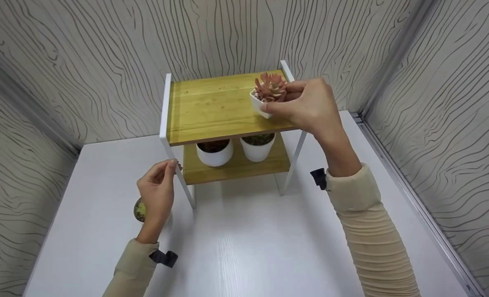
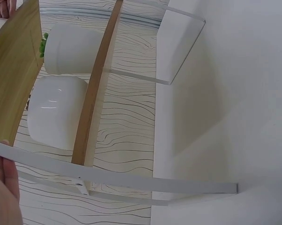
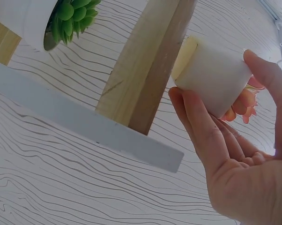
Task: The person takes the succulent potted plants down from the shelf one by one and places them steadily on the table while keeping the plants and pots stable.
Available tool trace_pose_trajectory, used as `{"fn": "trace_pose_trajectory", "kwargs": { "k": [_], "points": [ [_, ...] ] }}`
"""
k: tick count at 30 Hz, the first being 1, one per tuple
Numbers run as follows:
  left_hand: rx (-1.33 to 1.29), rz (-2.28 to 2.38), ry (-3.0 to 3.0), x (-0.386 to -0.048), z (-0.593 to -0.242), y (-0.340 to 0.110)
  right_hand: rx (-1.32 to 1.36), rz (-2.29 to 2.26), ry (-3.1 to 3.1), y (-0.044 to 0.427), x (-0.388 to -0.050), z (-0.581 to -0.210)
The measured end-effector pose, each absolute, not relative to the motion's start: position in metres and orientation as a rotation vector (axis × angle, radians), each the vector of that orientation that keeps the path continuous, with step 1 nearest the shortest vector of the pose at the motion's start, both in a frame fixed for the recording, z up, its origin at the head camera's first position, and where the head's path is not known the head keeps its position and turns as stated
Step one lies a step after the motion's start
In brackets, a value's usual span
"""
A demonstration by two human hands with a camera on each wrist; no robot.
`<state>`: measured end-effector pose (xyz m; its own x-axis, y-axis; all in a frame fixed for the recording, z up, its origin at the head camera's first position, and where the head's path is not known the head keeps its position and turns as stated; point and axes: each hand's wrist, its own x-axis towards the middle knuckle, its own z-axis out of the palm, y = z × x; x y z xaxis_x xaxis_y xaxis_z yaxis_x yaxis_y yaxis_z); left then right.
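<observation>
My right hand (image 1: 314, 105) grips a small white angular pot (image 3: 213, 75) with a reddish succulent (image 1: 270, 87), thumb on one side and fingers on the other. The pot is at the right part of the upper board (image 1: 211, 107) of a two-tier plant stand; in the right wrist view its base is close to that board, and I cannot tell if they touch. With thumb and fingers, my left hand (image 1: 157, 192) holds the stand's white left front leg (image 2: 131, 178), just below the upper board.
On the stand's lower board (image 1: 236, 171) are two white round pots, the left pot (image 1: 215, 153) and the right pot (image 1: 258, 147) with a green plant. Another potted plant (image 1: 139, 210) stands on the white table (image 1: 244, 247), partly behind my left hand. Wood-patterned walls (image 1: 116, 74) enclose the table.
</observation>
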<state>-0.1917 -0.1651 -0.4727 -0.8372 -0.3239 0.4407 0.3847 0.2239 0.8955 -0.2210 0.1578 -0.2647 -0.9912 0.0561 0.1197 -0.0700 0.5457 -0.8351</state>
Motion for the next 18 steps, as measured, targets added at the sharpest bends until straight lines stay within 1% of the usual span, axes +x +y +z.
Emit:
{"fn": "trace_pose_trajectory", "kwargs": {
  "k": [18],
  "points": [
    [-0.033, -1.695, -1.96, -0.192, -0.473, -0.167, 0.09, 1.533, -2.629, 0.165, -0.192, -0.27]
  ]
}}
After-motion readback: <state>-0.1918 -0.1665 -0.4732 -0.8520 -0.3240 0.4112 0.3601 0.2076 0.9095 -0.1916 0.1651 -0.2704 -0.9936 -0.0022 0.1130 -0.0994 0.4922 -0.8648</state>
